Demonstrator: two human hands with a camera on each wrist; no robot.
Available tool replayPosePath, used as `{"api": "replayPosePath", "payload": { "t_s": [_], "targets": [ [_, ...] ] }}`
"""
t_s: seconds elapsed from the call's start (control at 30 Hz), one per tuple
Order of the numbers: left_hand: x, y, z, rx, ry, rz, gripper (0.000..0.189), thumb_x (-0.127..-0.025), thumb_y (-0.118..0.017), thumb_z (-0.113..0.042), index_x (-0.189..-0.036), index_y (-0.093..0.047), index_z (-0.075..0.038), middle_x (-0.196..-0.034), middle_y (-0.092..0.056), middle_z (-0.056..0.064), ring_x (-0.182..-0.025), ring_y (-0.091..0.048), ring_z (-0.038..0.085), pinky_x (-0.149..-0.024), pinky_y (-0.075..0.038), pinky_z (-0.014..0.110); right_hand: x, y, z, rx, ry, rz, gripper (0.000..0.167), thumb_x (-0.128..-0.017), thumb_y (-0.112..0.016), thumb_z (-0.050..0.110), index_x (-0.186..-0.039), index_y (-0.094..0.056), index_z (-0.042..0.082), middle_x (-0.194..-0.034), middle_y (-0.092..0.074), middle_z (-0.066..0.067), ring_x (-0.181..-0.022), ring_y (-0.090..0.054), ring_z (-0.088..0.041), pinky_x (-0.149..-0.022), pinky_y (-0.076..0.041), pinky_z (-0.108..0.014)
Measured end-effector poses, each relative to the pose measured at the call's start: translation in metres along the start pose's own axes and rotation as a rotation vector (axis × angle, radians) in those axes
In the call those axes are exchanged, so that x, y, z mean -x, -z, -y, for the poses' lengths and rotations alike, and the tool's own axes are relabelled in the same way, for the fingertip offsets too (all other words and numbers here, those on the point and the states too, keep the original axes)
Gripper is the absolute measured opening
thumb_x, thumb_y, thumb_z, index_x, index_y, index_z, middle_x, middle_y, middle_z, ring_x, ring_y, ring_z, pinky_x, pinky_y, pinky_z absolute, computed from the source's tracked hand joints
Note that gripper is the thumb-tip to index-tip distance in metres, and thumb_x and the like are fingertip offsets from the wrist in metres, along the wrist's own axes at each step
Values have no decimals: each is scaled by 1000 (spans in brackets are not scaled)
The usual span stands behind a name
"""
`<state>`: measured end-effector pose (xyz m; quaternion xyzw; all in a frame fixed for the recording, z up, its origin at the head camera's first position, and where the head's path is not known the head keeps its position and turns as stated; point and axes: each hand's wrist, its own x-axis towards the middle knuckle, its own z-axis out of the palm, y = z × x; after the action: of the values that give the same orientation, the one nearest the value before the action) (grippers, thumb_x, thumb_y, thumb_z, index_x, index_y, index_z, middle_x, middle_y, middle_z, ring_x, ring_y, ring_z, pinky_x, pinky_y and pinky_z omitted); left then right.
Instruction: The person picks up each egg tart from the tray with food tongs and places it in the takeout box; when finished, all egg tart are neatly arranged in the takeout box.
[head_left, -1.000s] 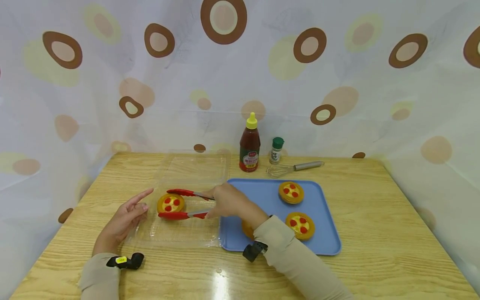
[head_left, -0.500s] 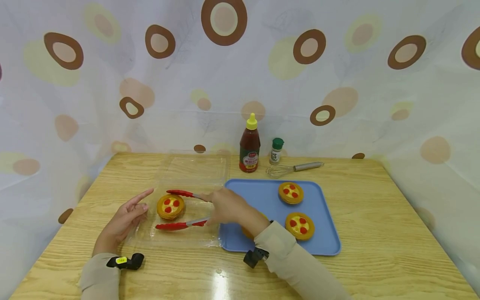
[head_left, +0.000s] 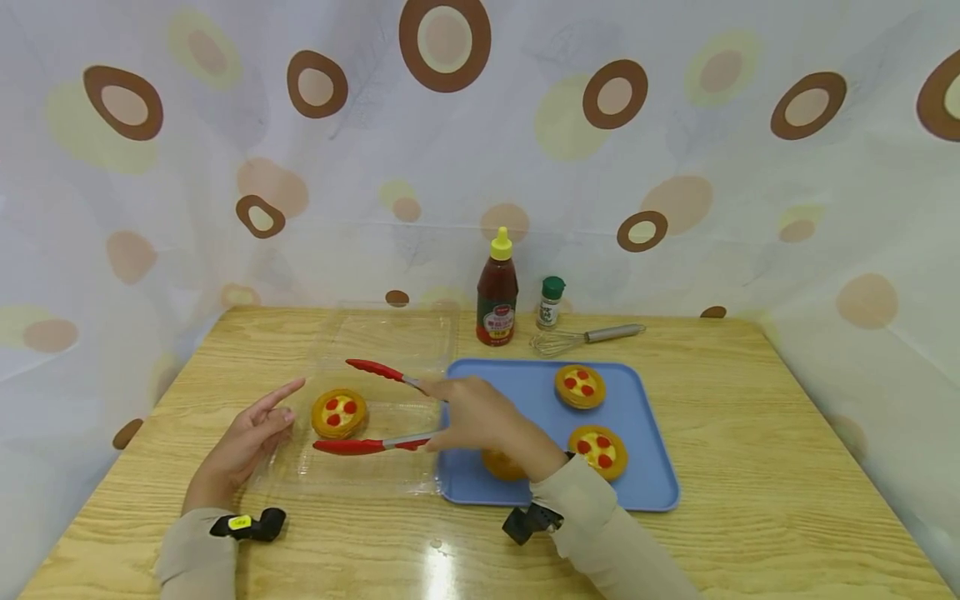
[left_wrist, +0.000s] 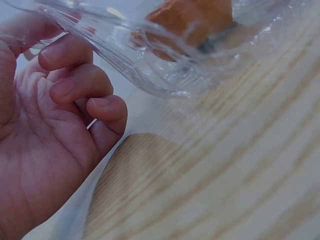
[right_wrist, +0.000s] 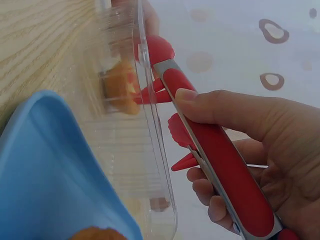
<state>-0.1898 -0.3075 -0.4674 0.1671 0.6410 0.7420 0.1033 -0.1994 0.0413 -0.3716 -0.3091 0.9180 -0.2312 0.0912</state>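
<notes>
In the head view my right hand (head_left: 480, 421) grips red-tipped tongs (head_left: 352, 447) over a clear plastic clamshell container (head_left: 397, 475), with their arms spread apart. In the right wrist view the thumb lies along the red handle (right_wrist: 225, 175) and the fingers curl beneath. A round tart (head_left: 339, 414) with three red dots on a yellow top sits in the container's left part, between the spread tips and apart from the upper one. My left hand (head_left: 251, 437) holds the container's left rim (left_wrist: 135, 80) between thumb and index finger, the other fingers curled in the left wrist view.
A blue tray (head_left: 510, 375) right of the container bears more tarts (head_left: 580, 387), one partly hidden by my right forearm. Behind stand a sauce bottle (head_left: 498, 300) and a green-capped shaker (head_left: 550, 304), with a whisk (head_left: 588, 337) lying nearby. The container's lid (head_left: 390, 333) lies folded back.
The tongs have spread from around the tart, leaving it in the container. My right hand has since shifted right and the upper tip has swung up and away. The left hand stays put.
</notes>
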Motion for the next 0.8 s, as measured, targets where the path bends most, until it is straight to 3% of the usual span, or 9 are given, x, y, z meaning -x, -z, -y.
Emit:
{"api": "replayPosePath", "payload": {
  "t_s": [0.1, 0.2, 0.27, 0.33, 0.63, 0.8],
  "targets": [
    [0, 0, 0, 14, -9, 11, 51, -98, -40, 4, -139, -47, -27, -74, -54, -10, -70, -51, 3, -62, -44, 15, 7, 3, -7, -38, 18, -17, 80, -73, -82, 33, -141, -46, 14, -121, -63, -6, -90, -60, -20, -70, -49, -27],
    [0, 1, 0, 18, -16, 21, 52, -99, -39, 4, -140, -47, -26, -72, -53, -11, -70, -51, 2, -62, -44, 15, 15, 6, -13, -70, 31, -31, 82, -73, -82, 33, -143, -44, 14, -106, -66, -8, -68, -51, -16, -56, -40, -23],
    [0, 1, 0, 17, -18, 25, 52, -99, -38, 4, -140, -46, -26, -71, -52, -11, -70, -51, 2, -63, -44, 15, 21, 8, -16, -79, 32, -38, 82, -72, -82, 34, -143, -44, 14, -98, -65, -9, -61, -45, -15, -53, -36, -23],
    [0, 2, 0, 16, -20, 27, 52, -99, -38, 4, -141, -45, -25, -71, -52, -11, -70, -51, 2, -63, -44, 15, 27, 11, -20, -81, 27, -55, 82, -71, -83, 34, -142, -45, 15, -108, -64, -4, -67, -46, -12, -56, -38, -23],
    [1, 2, -1, 9, -19, 18, 52, -98, -39, 4, -140, -46, -26, -71, -51, -11, -70, -50, 3, -63, -43, 16, 53, 21, -40, -139, -1, -106, 81, -72, -82, 32, -141, -46, 12, -125, -60, -7, -77, -51, -17, -63, -44, -26],
    [0, 0, -1, 3, -18, 16, 52, -98, -39, 4, -141, -45, -24, -72, -52, -10, -70, -49, 4, -63, -43, 17, 68, 28, -58, -110, -29, -123, 82, -71, -82, 38, -140, -47, 12, -114, -64, -8, -73, -48, -16, -58, -38, -24]
  ]
}}
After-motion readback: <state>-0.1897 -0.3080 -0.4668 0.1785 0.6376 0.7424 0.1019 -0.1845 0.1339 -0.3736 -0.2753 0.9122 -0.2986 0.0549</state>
